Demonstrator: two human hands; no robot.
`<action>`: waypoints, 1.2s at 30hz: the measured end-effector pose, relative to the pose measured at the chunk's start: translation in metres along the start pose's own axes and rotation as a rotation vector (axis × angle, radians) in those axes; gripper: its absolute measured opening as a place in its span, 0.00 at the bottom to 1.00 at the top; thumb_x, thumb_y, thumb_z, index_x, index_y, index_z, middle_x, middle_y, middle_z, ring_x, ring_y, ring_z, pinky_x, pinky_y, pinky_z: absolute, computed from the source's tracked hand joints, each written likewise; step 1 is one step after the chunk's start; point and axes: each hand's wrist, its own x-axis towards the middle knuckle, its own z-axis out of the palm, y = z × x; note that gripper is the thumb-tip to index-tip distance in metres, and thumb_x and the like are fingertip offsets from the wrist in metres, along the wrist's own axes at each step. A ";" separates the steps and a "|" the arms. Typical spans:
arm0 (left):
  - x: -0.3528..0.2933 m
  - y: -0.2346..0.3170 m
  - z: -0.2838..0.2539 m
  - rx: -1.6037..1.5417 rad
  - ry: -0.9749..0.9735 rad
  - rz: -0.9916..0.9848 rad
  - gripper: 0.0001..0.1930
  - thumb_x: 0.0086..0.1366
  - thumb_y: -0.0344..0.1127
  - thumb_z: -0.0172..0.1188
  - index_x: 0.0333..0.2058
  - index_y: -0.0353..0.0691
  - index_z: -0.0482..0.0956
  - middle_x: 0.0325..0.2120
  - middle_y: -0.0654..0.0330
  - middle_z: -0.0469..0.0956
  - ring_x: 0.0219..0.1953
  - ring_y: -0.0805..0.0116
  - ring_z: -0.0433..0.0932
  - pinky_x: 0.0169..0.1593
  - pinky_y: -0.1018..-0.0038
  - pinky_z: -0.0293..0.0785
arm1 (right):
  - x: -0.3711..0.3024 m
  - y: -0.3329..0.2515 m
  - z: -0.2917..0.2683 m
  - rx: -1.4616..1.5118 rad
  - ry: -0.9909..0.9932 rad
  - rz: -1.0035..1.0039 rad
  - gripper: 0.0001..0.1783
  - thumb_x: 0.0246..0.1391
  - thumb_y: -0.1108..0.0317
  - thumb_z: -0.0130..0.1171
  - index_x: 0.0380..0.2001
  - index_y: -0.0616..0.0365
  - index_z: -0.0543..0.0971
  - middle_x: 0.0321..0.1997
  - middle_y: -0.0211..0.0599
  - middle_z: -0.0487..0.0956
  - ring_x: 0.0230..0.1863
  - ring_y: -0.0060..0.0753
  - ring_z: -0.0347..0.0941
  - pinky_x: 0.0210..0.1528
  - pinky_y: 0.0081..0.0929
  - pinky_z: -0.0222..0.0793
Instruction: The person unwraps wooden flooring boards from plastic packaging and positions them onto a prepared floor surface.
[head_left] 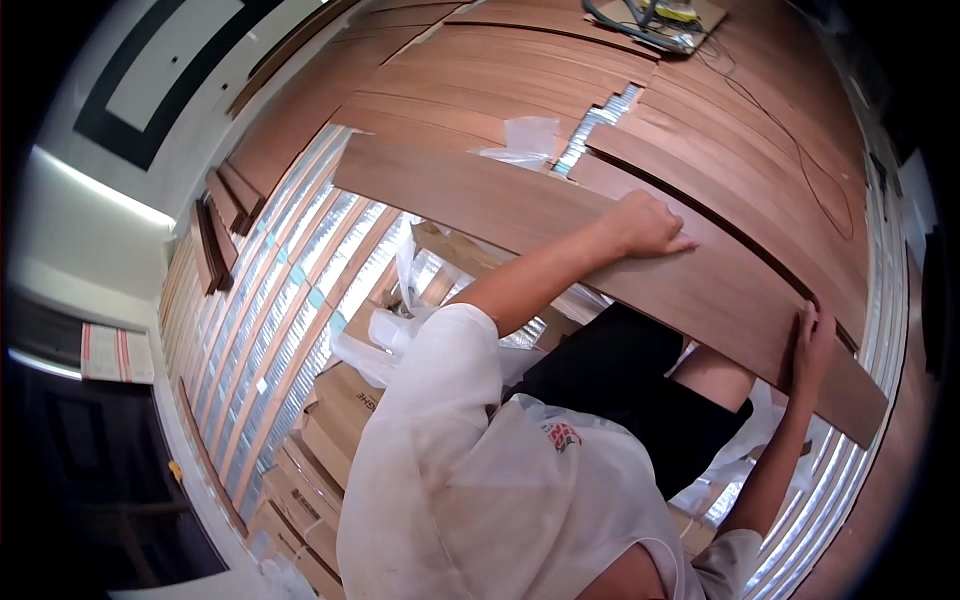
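Observation:
A long brown wooden floorboard slants across the space in front of me, from the upper left down to the lower right. My left hand is closed at its far edge near the middle, fingers curled and thumb lying on the board's face; the fingertips are hidden. Toward the right end, my right hand wraps round the same board, its fingers at the far edge. Just beyond lies a row of laid boards with a dark gap along it. My bent leg in black shorts is under the near side of the board.
Wooden battens over silver foil stretch to the left. Stacked short boards lie by the left wall. Cardboard boxes and plastic wrapping are beside me. Tools with a trailing cable rest on the far floor.

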 end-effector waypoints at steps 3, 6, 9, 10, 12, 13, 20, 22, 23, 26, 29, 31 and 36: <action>-0.009 -0.003 0.017 -0.028 0.123 -0.044 0.27 0.68 0.58 0.51 0.23 0.39 0.80 0.20 0.50 0.80 0.27 0.50 0.81 0.33 0.57 0.76 | 0.041 -0.035 0.015 -0.196 -0.280 -0.131 0.26 0.69 0.49 0.46 0.41 0.62 0.81 0.39 0.58 0.80 0.43 0.60 0.77 0.47 0.47 0.70; -0.024 0.016 0.024 -0.152 0.500 -0.065 0.14 0.65 0.43 0.61 0.27 0.38 0.80 0.28 0.51 0.81 0.35 0.50 0.80 0.41 0.61 0.75 | 0.043 -0.032 0.017 -0.280 -0.255 -0.194 0.33 0.67 0.43 0.44 0.27 0.62 0.82 0.27 0.58 0.79 0.33 0.64 0.76 0.38 0.56 0.69; -0.075 0.061 0.013 -0.310 0.719 -0.075 0.06 0.57 0.31 0.66 0.29 0.38 0.79 0.33 0.54 0.80 0.36 0.51 0.79 0.40 0.58 0.74 | 0.035 -0.031 0.012 -0.351 -0.220 -0.158 0.31 0.66 0.44 0.46 0.26 0.59 0.82 0.26 0.59 0.79 0.32 0.64 0.76 0.38 0.56 0.69; -0.112 0.072 0.009 -0.342 0.696 -0.090 0.05 0.56 0.29 0.67 0.30 0.38 0.80 0.34 0.53 0.81 0.36 0.53 0.79 0.40 0.59 0.74 | 0.036 -0.033 0.016 -0.397 -0.224 -0.135 0.30 0.66 0.44 0.47 0.26 0.58 0.83 0.25 0.59 0.78 0.31 0.64 0.76 0.37 0.56 0.69; -0.165 0.082 0.038 -0.418 0.565 -0.255 0.08 0.57 0.31 0.68 0.33 0.37 0.81 0.36 0.53 0.80 0.38 0.55 0.80 0.41 0.61 0.76 | 0.025 -0.034 0.021 -0.447 -0.124 -0.184 0.28 0.65 0.45 0.49 0.24 0.56 0.83 0.24 0.57 0.78 0.28 0.62 0.76 0.34 0.54 0.70; -0.171 0.088 0.043 -0.611 0.506 -0.574 0.11 0.59 0.33 0.67 0.39 0.37 0.79 0.40 0.53 0.80 0.42 0.57 0.79 0.46 0.62 0.75 | 0.019 -0.036 0.019 -0.422 -0.106 -0.181 0.27 0.64 0.46 0.51 0.22 0.55 0.82 0.24 0.55 0.79 0.28 0.59 0.77 0.33 0.51 0.70; -0.130 0.058 0.054 -2.331 0.673 -0.817 0.28 0.66 0.42 0.66 0.60 0.39 0.69 0.60 0.57 0.71 0.63 0.59 0.68 0.70 0.58 0.59 | -0.015 -0.064 -0.029 -0.244 0.307 -0.507 0.27 0.39 0.39 0.73 0.23 0.53 0.79 0.19 0.35 0.74 0.23 0.44 0.74 0.26 0.36 0.68; -0.137 0.047 0.053 -2.317 0.715 -0.692 0.31 0.62 0.40 0.69 0.61 0.41 0.69 0.62 0.59 0.70 0.65 0.58 0.65 0.73 0.57 0.55 | -0.018 -0.076 -0.043 -0.166 0.335 -0.526 0.31 0.33 0.37 0.75 0.24 0.55 0.79 0.22 0.36 0.76 0.24 0.44 0.75 0.28 0.36 0.70; -0.131 0.050 0.047 -2.298 0.740 -0.622 0.30 0.62 0.40 0.69 0.61 0.39 0.70 0.63 0.57 0.69 0.66 0.58 0.64 0.74 0.58 0.54 | -0.019 -0.076 -0.052 -0.197 0.401 -0.568 0.32 0.32 0.37 0.75 0.24 0.55 0.79 0.22 0.36 0.77 0.24 0.43 0.76 0.28 0.33 0.70; -0.099 0.044 -0.003 -2.123 0.747 -0.277 0.30 0.64 0.44 0.66 0.61 0.36 0.70 0.65 0.55 0.67 0.67 0.60 0.62 0.74 0.60 0.52 | -0.006 -0.074 -0.083 -0.128 0.597 -0.592 0.34 0.28 0.35 0.76 0.23 0.55 0.78 0.22 0.35 0.77 0.23 0.41 0.75 0.27 0.32 0.69; -0.052 0.020 -0.071 -1.975 0.842 0.047 0.31 0.66 0.46 0.62 0.62 0.34 0.68 0.65 0.55 0.67 0.68 0.59 0.62 0.75 0.59 0.49 | 0.026 -0.073 -0.099 -0.081 0.832 -0.594 0.32 0.33 0.34 0.74 0.25 0.52 0.79 0.21 0.31 0.76 0.23 0.37 0.75 0.26 0.29 0.70; -0.006 0.034 -0.142 -2.020 0.871 0.286 0.25 0.72 0.45 0.55 0.60 0.33 0.71 0.63 0.53 0.69 0.67 0.59 0.63 0.74 0.62 0.49 | 0.044 -0.082 -0.106 -0.036 0.954 -0.547 0.31 0.36 0.33 0.71 0.25 0.52 0.79 0.21 0.32 0.75 0.23 0.38 0.75 0.26 0.30 0.69; 0.104 0.121 -0.269 -1.764 1.340 0.447 0.17 0.70 0.31 0.52 0.56 0.34 0.76 0.59 0.52 0.74 0.64 0.59 0.67 0.72 0.61 0.52 | 0.090 -0.101 -0.094 0.192 0.979 -0.462 0.29 0.47 0.36 0.66 0.27 0.54 0.80 0.25 0.36 0.77 0.28 0.44 0.76 0.32 0.37 0.71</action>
